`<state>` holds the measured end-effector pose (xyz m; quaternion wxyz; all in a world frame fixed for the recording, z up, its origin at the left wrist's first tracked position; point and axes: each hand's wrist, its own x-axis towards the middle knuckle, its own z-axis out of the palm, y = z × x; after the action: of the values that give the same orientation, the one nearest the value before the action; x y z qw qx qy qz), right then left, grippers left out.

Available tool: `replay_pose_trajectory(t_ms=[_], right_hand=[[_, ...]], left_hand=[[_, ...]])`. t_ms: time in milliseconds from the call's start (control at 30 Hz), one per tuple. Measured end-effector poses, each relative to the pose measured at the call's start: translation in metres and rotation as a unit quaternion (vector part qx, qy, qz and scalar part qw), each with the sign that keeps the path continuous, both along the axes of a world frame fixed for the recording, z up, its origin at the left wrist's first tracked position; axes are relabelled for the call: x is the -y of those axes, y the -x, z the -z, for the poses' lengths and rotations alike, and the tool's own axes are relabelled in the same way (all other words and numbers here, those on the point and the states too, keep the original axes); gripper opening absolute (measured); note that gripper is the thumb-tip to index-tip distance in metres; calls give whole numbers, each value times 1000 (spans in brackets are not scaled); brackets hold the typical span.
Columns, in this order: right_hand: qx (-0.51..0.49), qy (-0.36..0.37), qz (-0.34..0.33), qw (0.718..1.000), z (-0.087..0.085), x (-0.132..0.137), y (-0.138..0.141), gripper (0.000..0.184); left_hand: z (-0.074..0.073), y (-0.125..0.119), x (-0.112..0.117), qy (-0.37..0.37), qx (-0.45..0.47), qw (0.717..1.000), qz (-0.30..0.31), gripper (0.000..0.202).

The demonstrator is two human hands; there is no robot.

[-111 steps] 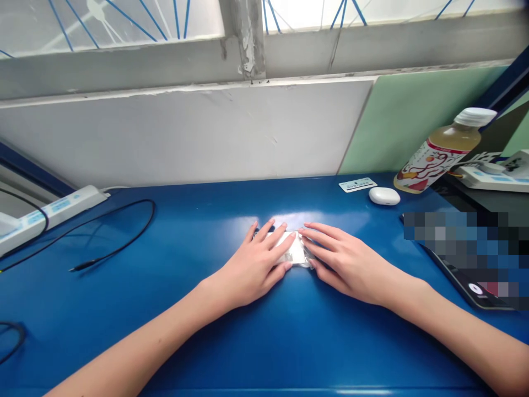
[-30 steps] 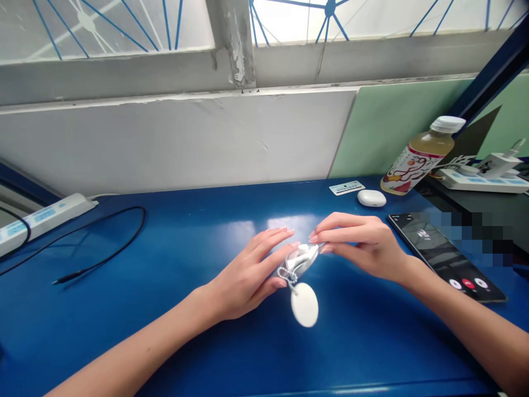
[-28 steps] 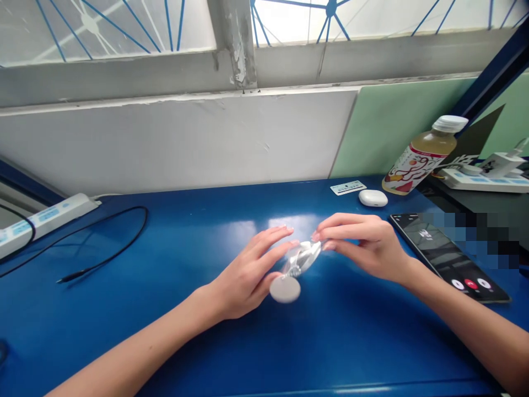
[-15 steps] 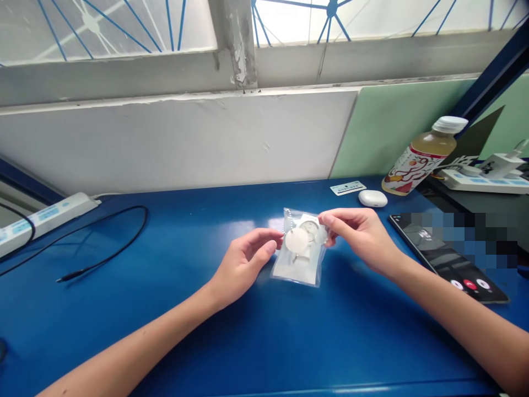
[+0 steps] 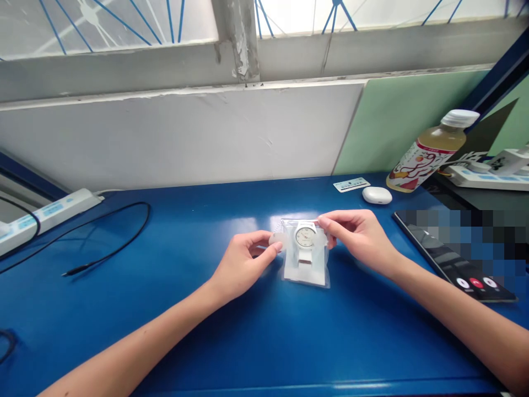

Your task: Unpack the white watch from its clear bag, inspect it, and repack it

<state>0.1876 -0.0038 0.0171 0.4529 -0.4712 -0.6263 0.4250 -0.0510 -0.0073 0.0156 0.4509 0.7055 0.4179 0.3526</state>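
Blue desk (image 5: pixel 198 353); watch (image 5: pixel 305 238) faces camera, long axis toward wearer; left grip (image 5: pixel 243 264) pinching tag (image 5: pixel 276 239), right grip (image 5: pixel 359 237) bag (image 5: pixel 320 275).

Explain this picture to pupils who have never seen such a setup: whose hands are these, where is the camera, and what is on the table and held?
There is no machine here: these are one person's bare hands. The camera is worn on that person's head, looking forward and down. The left hand pinches a round tag. The right hand holds a clear bag by its upper right side; inside is a white watch. On the blue table are a power strip and black cable to the left, and a card, white case, bottle and phone to the right.
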Motion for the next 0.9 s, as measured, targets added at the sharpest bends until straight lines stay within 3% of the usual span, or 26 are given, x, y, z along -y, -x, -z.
replay_pose_trajectory(t_ms=[167, 300, 433, 700, 800, 900], right_hand=[[9, 1, 0, 1000, 3, -4, -1, 29], [16, 14, 24, 999, 5, -6, -1, 31], [22, 14, 54, 998, 8, -9, -3, 31], [92, 14, 57, 994, 24, -9, -2, 28], [129, -8, 44, 991, 26, -8, 1, 25], [204, -76, 52, 975, 24, -6, 1, 21]], left_hand=[[1, 9, -2, -130, -82, 987, -47, 15], [10, 14, -5, -269, -131, 948, -112, 20], [17, 17, -9, -367, -165, 911, -95, 7], [27, 17, -15, -449, -201, 871, 11, 17], [29, 17, -14, -431, -222, 873, 57, 21], [28, 18, -13, -390, -241, 885, 80, 21]])
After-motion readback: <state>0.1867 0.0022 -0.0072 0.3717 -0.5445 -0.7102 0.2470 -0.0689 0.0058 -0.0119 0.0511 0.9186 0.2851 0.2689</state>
